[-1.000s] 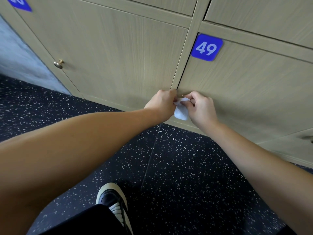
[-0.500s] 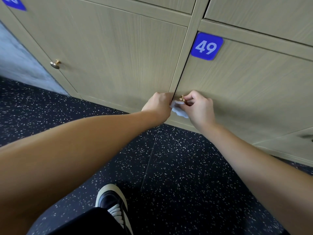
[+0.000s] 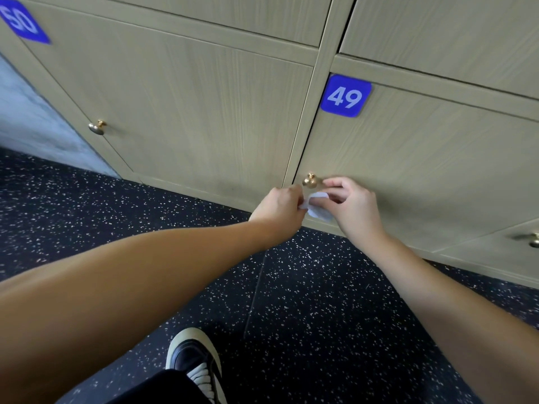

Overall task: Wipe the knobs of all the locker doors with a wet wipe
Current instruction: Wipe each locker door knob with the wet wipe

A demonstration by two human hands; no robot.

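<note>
Counting knobs: three [image 3: 309,180] | wipe: one [image 3: 318,204] | hands: two [image 3: 351,205]

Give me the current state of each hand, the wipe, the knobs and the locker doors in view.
left hand: pinching the wet wipe
right hand: fingers curled on the wipe's other side
wet wipe: crumpled, held between both hands just below knob 49, off it
knob 49: bare, uncovered
knob 50: bare, untouched
door 49: closed
door 50: closed
</note>
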